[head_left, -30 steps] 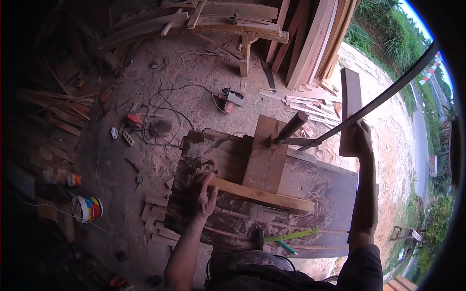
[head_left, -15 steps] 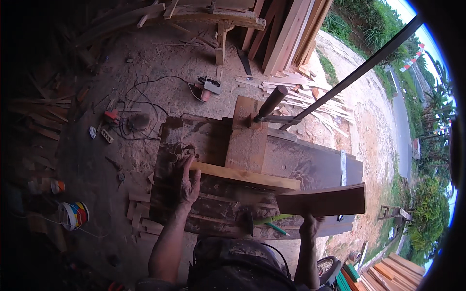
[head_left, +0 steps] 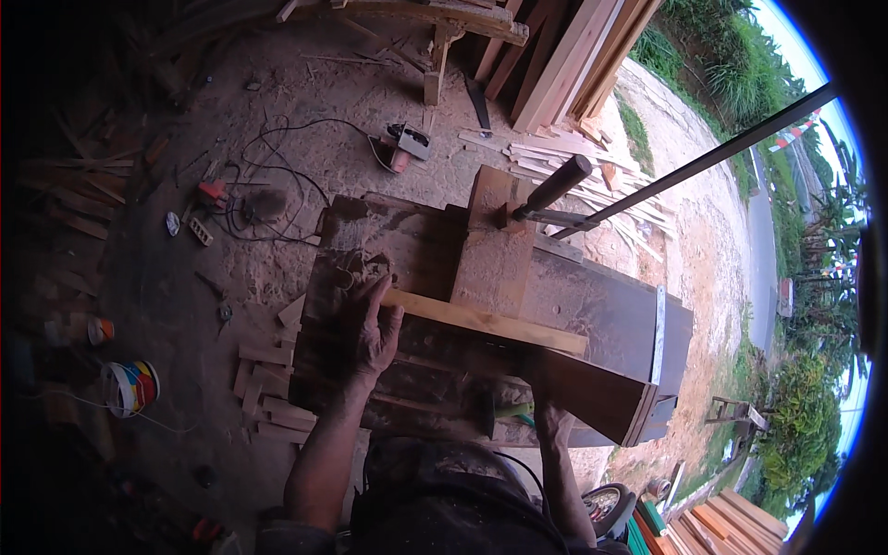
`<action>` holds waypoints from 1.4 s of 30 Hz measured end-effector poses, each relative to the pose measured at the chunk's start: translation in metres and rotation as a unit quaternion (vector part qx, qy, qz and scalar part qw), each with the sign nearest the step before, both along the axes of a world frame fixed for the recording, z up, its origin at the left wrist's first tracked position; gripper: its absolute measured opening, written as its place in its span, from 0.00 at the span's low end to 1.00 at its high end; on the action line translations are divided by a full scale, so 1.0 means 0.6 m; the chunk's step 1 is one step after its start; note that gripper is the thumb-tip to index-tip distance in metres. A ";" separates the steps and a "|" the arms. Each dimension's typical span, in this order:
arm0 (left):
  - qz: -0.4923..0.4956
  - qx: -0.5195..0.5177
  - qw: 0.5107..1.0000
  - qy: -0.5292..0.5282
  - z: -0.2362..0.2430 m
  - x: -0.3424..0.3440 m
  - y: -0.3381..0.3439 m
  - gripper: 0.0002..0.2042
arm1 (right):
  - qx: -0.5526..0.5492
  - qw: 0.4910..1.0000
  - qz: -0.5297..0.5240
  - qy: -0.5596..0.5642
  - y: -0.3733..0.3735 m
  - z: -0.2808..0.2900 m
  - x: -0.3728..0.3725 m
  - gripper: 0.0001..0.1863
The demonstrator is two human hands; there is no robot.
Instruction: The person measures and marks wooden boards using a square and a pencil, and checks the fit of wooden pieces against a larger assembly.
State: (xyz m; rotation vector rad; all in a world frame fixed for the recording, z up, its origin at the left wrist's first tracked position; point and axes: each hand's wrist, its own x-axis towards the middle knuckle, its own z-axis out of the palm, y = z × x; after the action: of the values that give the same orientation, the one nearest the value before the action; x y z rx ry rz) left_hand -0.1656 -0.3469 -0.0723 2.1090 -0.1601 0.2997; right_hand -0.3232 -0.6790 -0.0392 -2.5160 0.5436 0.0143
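Observation:
My left hand point(head_left: 375, 340) holds the left end of a pale yellowish wooden strip point(head_left: 490, 326) between fingers and thumb. The strip lies across the dark, dusty workbench point(head_left: 601, 296), along the near end of a thick wooden block point(head_left: 495, 268). A long bar clamp point(head_left: 555, 185) with a dark round handle sits at the block's far end. In my right hand point(head_left: 553, 421) is a dark brown wooden board point(head_left: 592, 393), tilted with its right end toward me. The board hides part of the fingers and of the bench below.
A silver metal ruler point(head_left: 659, 335) lies at the bench's right. On the floor beyond are a circular saw point(head_left: 404, 143), a cable and a red power tool point(head_left: 213, 192). A paint bucket point(head_left: 132, 387) stands left. Tall planks point(head_left: 569, 65) lean at the back; offcuts point(head_left: 268, 379) lie beside the bench.
My right hand has moved left and nearer the bench, and the brown board has turned, its right end now lower. My left hand stays at the strip's end. The whole view has shifted slightly.

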 end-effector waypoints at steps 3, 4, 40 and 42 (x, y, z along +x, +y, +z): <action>0.016 -0.005 1.000 -0.009 0.002 0.001 -0.002 0.23 | -0.008 1.000 0.021 -0.001 -0.002 -0.011 0.004 0.16; 0.015 -0.009 1.000 -0.011 0.003 0.002 -0.002 0.23 | -0.011 1.000 0.029 -0.002 -0.002 -0.013 0.006 0.16; -0.023 0.009 1.000 0.008 -0.001 0.001 -0.001 0.25 | -0.022 0.996 0.081 0.007 0.035 -0.014 0.009 0.14; -0.028 -0.014 0.999 0.026 -0.010 -0.001 -0.002 0.26 | -0.022 0.996 0.083 0.006 0.038 -0.012 0.018 0.14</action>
State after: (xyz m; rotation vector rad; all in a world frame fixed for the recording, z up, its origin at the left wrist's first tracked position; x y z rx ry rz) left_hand -0.1659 -0.3484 -0.0780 2.0796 -0.1821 0.2117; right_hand -0.3125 -0.6563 -0.0464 -2.5993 0.3421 0.0790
